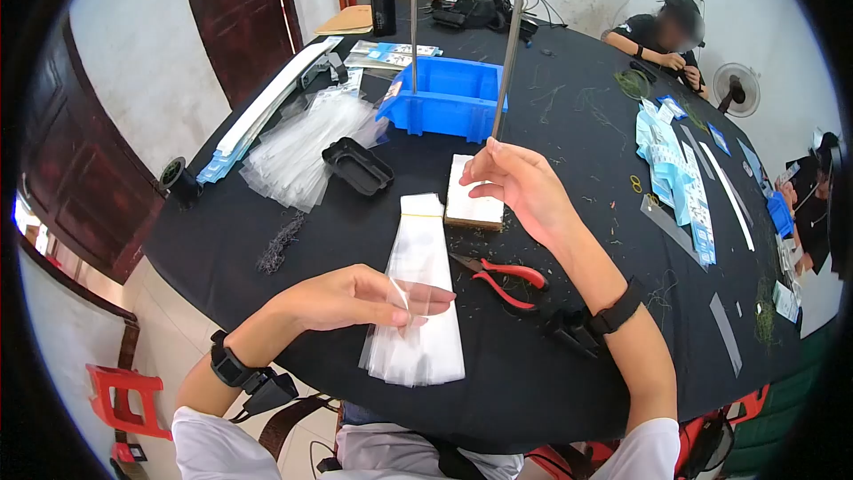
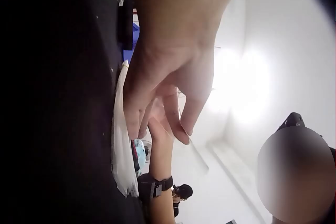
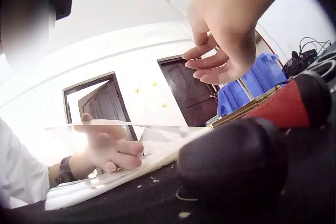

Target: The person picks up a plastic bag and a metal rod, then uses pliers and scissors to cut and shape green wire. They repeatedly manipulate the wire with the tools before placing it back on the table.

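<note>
In the head view my left hand (image 1: 342, 296) pinches a clear plastic sleeve (image 1: 414, 295) between thumb and fingers. Below it lies a fanned stack of clear sleeves (image 1: 426, 253), a yellow rubber band (image 1: 420, 215) around its far end. My right hand (image 1: 524, 185) is raised over a white-topped block (image 1: 464, 206), fingers loosely bent and holding nothing. The right wrist view shows the sleeve's straight edge crossing in front of the left hand (image 3: 107, 148). Red-handled pliers (image 1: 520, 271) lie on the table beside the stack.
Behind the block stands a blue bin (image 1: 444, 116) with upright metal rods (image 1: 509, 62). Left of it are a black tray (image 1: 357, 166) and a heap of clear sleeves (image 1: 306, 147). Blue-and-white packaging (image 1: 666, 164) lies right. Another person (image 1: 662, 40) sits across the table.
</note>
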The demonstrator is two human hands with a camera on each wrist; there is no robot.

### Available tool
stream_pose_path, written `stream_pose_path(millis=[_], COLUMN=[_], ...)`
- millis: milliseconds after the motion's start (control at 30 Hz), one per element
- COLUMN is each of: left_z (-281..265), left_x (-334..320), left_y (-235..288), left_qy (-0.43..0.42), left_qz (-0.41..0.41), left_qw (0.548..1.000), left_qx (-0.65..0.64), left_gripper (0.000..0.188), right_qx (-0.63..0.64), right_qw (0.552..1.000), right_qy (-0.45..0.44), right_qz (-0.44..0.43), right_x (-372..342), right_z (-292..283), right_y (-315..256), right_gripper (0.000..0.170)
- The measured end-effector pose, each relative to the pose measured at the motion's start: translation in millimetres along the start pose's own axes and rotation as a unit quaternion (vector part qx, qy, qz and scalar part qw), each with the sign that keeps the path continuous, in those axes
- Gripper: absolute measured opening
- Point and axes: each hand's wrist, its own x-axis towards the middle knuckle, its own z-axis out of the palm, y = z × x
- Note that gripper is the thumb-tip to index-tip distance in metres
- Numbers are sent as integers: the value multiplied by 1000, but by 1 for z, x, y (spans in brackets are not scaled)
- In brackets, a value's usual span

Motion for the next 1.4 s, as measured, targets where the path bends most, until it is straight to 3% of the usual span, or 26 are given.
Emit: stream_pose_path(millis=[67,167,200,300,333,367,433,467,500,533,567,633,867,1400], left_z=[1,4,9,25,29,39,41,39,45,31,30,31,13,-1], left_x=[2,-6,-5,-10,-11,-13,-3,0,7,17,32,51,84,97], left_y=[-1,1,-1,13,29,45,75,98,115,131,143,164,190,200], left_qy=[-33,-83,-82,-22,5,81,238,255,262,223,279,306,320,324], left_qz=[33,77,126,61,105,102,235,241,285,315,358,386,396,407], left_qw=[998,972,958,978,961,980,903,891,897,889,864,846,787,773], left_qx=[31,204,245,198,257,149,269,287,216,246,219,205,349,362], left_gripper=[11,11,12,14,15,18,28,32,31,31,27,26,29,27], right_qx=[4,6,6,13,13,11,8,7,5,5,2,-2,-15,-10], right_qw=[1000,1000,1000,1000,1000,1000,1000,1000,1000,1000,1000,1000,1000,1000], right_qy=[3,-4,1,-7,-7,-5,-3,-4,-4,-11,-7,3,6,2], right_qz=[3,-14,-14,-14,-12,-10,-8,-10,-12,-13,-12,-7,-4,-6], right_x=[-1,2,1,2,2,2,0,0,0,0,0,0,0,2], right_z=[-3,1,2,1,1,1,0,0,0,0,0,1,0,-2], right_y=[-3,1,1,3,2,1,0,0,1,1,0,1,-1,3], right_gripper=[32,32,31,31,32,32,32,32,32,33,33,33,35,35])
